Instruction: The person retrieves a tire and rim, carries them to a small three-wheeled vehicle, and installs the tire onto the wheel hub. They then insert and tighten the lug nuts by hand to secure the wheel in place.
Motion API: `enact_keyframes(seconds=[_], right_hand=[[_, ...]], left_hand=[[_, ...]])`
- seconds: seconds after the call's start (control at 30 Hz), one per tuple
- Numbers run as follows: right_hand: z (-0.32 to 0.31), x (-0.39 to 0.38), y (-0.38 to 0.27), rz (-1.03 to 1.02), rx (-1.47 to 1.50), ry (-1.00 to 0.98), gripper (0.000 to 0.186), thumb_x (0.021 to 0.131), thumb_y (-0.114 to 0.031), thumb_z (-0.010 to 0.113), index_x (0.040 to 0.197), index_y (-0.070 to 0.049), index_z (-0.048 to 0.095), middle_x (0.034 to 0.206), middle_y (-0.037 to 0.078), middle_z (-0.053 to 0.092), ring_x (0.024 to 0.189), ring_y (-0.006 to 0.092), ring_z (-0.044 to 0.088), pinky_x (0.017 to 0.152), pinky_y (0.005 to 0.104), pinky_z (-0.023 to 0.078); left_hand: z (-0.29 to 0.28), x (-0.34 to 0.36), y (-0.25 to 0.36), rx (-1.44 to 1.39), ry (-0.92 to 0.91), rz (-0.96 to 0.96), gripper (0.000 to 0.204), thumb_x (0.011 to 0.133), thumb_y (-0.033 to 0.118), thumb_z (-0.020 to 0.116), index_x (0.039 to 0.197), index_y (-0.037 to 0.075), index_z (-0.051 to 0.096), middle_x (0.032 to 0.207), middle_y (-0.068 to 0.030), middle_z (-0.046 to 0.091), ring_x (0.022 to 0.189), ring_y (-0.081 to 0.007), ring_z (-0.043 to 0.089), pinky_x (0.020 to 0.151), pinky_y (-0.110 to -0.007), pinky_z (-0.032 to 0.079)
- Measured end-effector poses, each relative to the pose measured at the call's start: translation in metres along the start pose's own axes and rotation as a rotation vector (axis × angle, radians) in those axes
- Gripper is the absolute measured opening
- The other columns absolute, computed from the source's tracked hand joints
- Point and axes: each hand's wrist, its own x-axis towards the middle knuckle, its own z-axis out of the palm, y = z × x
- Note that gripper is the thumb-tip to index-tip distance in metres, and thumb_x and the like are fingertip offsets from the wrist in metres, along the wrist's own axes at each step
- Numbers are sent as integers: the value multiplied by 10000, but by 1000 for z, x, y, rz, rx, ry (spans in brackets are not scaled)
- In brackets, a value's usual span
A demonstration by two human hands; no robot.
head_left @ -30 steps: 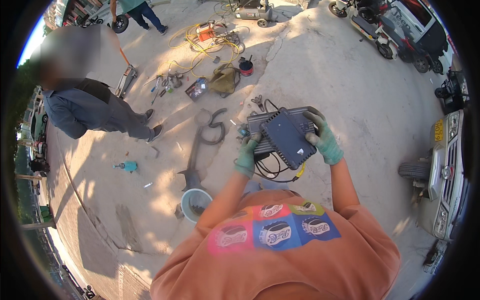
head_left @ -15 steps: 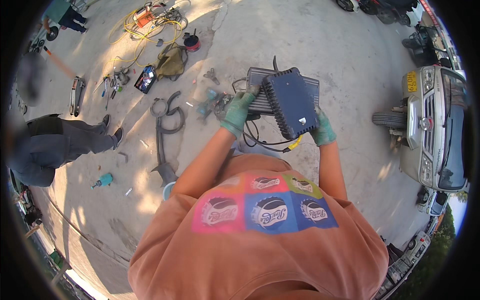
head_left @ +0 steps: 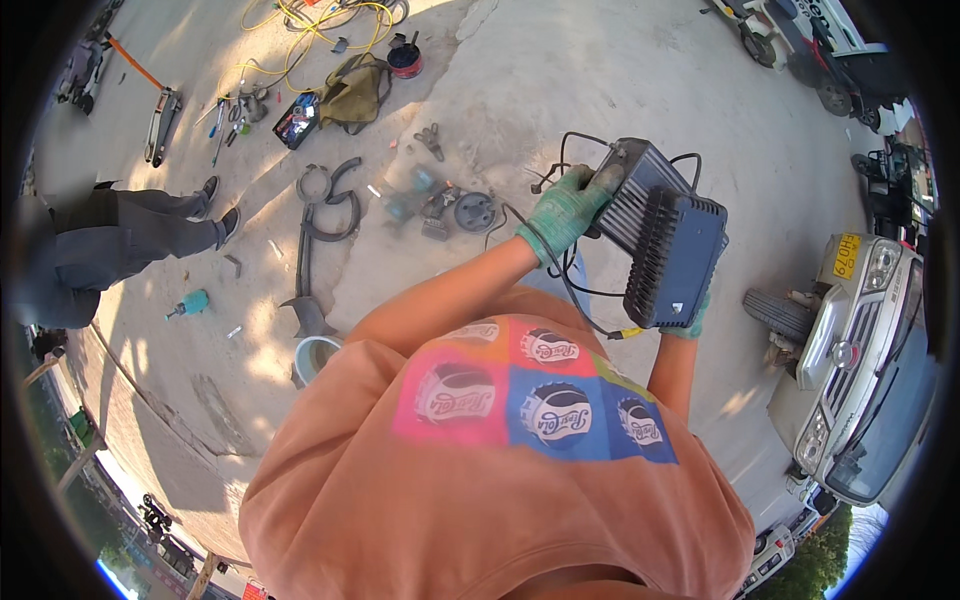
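In front of me, my left hand (head_left: 562,210), in a green work glove, grips the edge of a grey-black box with ribbed metal fins (head_left: 632,200). A dark blue box with ridged sides (head_left: 682,255) overlaps the finned box on its right. My right hand (head_left: 694,318), gloved too, holds the blue box from its far right side; most of its fingers are hidden behind it. Both boxes are tilted and raised off the ground. Black cables (head_left: 573,290) loop around and beneath them, one with a yellow end (head_left: 627,333) near the blue box's lower corner.
On the ground to the left lie a power tool (head_left: 408,195), a round black part (head_left: 475,211), a forked metal bar (head_left: 304,262) and an olive bag (head_left: 353,92). A bucket (head_left: 315,356) stands near my left side. A person's legs (head_left: 165,215) are at left; a silver vehicle (head_left: 850,350) stands right.
Both hands have carried the two boxes to the right in view, and the boxes have turned. The view itself has shifted, bringing the round black part and the bucket more into sight.
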Motion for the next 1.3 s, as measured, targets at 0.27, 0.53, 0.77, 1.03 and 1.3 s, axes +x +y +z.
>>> enact_keyframes(seconds=[0.27, 0.53, 0.77, 1.03, 1.3], right_hand=[[-16, 163, -150, 77, 29, -208, 649, 803, -471, 680, 1241, -15, 533, 1140, 95, 619, 1009, 186, 616, 856, 338, 533], [41, 298, -240, 188, 106, -422, 639, 787, -417, 709, 1248, -16, 523, 1137, 98, 618, 1002, 183, 619, 843, 334, 539], [113, 430, -267, 327, 55, -663, 657, 861, -475, 601, 1324, -31, 459, 1219, 96, 580, 1109, 193, 569, 934, 344, 489], [182, 558, -322, 322, -52, -578, 666, 871, -491, 577, 1335, -32, 445, 1232, 96, 572, 1118, 194, 564, 939, 346, 486], [231, 733, -365, 335, -130, -489, 675, 881, -507, 552, 1346, -34, 432, 1245, 96, 564, 1126, 195, 559, 943, 348, 482]], left_hand=[[75, 170, 27, -660, 45, -59, 431, 979, 450, 437, 1142, 80, 589, 970, -27, 655, 834, -120, 619, 757, -287, 517], [82, 293, 107, -1295, -231, -99, 554, 958, 501, 426, 1315, 85, 503, 1288, -123, 554, 1150, -251, 549, 970, -417, 469], [24, 427, 172, -1267, -681, 49, 824, 867, 703, 364, 1315, 20, 473, 1274, -188, 542, 1152, -328, 546, 972, -481, 467], [-5, 540, 338, -1277, -509, 132, 822, 845, 670, 493, 1348, 24, 423, 1188, -214, 570, 1091, -313, 579, 927, -470, 498], [-55, 695, 402, -1216, -301, 456, 634, 875, 508, 564, 1332, 86, 438, 1144, -180, 593, 1019, -287, 605, 904, -457, 508]])
